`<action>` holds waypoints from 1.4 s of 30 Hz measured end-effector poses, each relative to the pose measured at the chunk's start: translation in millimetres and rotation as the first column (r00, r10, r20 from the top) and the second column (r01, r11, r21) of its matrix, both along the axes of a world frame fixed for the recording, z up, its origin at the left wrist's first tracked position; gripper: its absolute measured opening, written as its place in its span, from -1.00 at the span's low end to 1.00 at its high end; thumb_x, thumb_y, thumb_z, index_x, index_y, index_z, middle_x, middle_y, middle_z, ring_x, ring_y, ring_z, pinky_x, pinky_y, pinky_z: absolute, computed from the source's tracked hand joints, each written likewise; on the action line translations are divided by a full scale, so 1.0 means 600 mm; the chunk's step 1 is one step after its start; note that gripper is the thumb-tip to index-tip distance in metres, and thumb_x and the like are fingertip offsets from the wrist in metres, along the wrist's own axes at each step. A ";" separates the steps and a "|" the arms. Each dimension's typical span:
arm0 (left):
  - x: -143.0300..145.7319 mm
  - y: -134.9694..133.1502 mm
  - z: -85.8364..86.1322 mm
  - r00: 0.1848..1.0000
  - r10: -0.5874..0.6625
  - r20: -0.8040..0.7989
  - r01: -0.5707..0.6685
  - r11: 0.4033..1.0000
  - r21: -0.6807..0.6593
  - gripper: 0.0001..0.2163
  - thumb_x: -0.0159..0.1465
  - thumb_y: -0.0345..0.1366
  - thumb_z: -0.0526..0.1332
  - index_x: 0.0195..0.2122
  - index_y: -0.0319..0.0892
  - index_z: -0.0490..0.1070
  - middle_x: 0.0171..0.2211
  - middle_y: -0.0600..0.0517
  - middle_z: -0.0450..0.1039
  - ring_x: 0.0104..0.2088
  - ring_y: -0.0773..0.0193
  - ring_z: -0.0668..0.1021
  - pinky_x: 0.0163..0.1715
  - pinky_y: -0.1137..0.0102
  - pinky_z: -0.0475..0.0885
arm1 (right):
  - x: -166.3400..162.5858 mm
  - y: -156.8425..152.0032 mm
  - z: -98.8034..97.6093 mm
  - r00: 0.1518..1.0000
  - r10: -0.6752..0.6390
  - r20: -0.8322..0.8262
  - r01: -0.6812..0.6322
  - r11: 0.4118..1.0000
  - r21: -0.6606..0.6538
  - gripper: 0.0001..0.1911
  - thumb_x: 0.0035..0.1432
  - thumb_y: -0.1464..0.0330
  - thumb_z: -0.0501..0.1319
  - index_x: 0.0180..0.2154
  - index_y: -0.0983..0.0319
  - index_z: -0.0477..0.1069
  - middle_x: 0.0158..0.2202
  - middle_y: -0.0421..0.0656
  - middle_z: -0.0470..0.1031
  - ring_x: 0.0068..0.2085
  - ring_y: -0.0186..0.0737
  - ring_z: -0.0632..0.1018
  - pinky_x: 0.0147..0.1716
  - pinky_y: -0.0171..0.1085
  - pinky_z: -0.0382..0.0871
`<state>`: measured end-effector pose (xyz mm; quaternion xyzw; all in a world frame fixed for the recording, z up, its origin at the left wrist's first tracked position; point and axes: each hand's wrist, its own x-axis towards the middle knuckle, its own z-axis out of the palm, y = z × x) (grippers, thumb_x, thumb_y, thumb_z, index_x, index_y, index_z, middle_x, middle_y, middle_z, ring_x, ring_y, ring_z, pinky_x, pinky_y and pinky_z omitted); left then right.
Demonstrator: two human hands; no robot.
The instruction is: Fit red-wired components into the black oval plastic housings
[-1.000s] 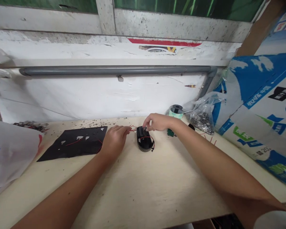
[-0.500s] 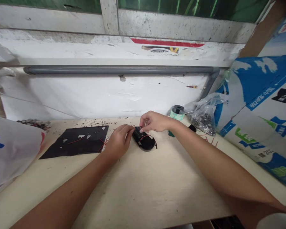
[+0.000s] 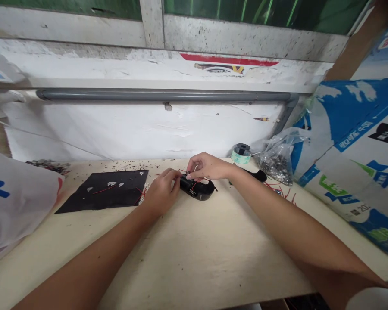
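Observation:
A black plastic battery holder (image 3: 200, 192) with thin red wires lies on the table between my hands, turned lengthwise left to right. My right hand (image 3: 207, 167) is above its left end, with the fingertips pressed on it. My left hand (image 3: 161, 193) is just left of the holder, its fingers pinched around a thin red wire at that end. The exact contact points are partly hidden by my fingers.
A black sheet (image 3: 106, 189) with white bits lies left of my left hand on the speckled pale table (image 3: 194, 254). Behind stand a tape roll (image 3: 241, 154) and a plastic bag of small parts (image 3: 276, 162). A white sack (image 3: 16, 198) bulges at the left.
The black holder has swung from pointing away from me to lying sideways. Both hands have closed in on its left end, and the view has shifted slightly.

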<state>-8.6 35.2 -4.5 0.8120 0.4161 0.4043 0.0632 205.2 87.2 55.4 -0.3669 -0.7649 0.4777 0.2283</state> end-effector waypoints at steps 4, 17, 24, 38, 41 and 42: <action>0.000 0.004 -0.005 0.993 -0.114 0.039 0.115 0.993 -0.024 -0.76 0.40 -0.46 -0.02 -0.06 -0.20 0.41 -0.12 -0.09 0.51 -0.09 0.17 0.55 -0.07 0.24 0.43 | 0.002 0.000 0.004 0.998 0.005 0.068 -0.003 1.000 -0.024 -0.75 0.03 0.33 0.46 -0.30 0.25 0.45 -0.44 -0.21 0.52 -0.43 -0.30 0.58 -0.47 -0.35 0.54; 0.009 -0.001 0.002 0.982 -0.074 0.174 0.094 0.990 -0.104 -0.81 0.42 -0.29 0.08 -0.12 -0.18 0.47 -0.16 -0.07 0.55 -0.14 0.17 0.59 -0.10 0.24 0.49 | -0.005 -0.003 -0.004 1.000 0.026 -0.004 -0.026 0.994 -0.102 -0.69 -0.03 0.30 0.50 -0.29 0.25 0.45 -0.39 -0.20 0.53 -0.42 -0.32 0.58 -0.46 -0.32 0.59; 0.013 -0.008 0.006 0.945 -0.073 0.320 0.148 0.965 -0.216 -0.80 0.40 -0.18 0.13 -0.17 -0.18 0.45 -0.19 -0.07 0.55 -0.15 0.18 0.60 -0.10 0.27 0.54 | -0.013 -0.008 -0.005 0.999 0.022 -0.034 -0.026 0.992 -0.121 -0.66 -0.10 0.32 0.53 -0.34 0.27 0.45 -0.43 -0.22 0.52 -0.45 -0.33 0.58 -0.50 -0.34 0.59; 0.013 -0.005 -0.002 0.926 -0.121 0.357 0.195 0.964 -0.181 -0.83 0.39 -0.21 0.15 -0.19 -0.18 0.43 -0.21 -0.08 0.53 -0.15 0.18 0.59 -0.10 0.24 0.57 | -0.017 -0.010 -0.006 1.000 0.009 -0.019 -0.011 0.995 -0.102 -0.72 -0.09 0.36 0.51 -0.40 0.26 0.45 -0.48 -0.24 0.51 -0.45 -0.31 0.58 -0.55 -0.38 0.55; 0.013 -0.006 -0.002 0.926 -0.125 0.357 0.201 0.962 -0.185 -0.84 0.39 -0.22 0.15 -0.19 -0.18 0.44 -0.22 -0.07 0.53 -0.17 0.19 0.59 -0.11 0.26 0.56 | -0.020 -0.012 -0.005 1.000 0.001 0.013 0.000 0.997 -0.082 -0.76 -0.06 0.39 0.49 -0.41 0.27 0.44 -0.49 -0.24 0.50 -0.45 -0.32 0.58 -0.55 -0.39 0.54; 0.014 -0.007 -0.001 0.926 -0.126 0.356 0.203 0.961 -0.189 -0.84 0.39 -0.22 0.15 -0.19 -0.18 0.44 -0.23 -0.06 0.53 -0.17 0.19 0.59 -0.11 0.27 0.56 | -0.021 -0.012 -0.005 1.000 -0.001 0.023 0.003 0.997 -0.075 -0.76 -0.05 0.39 0.48 -0.42 0.27 0.44 -0.49 -0.23 0.50 -0.45 -0.32 0.57 -0.55 -0.39 0.54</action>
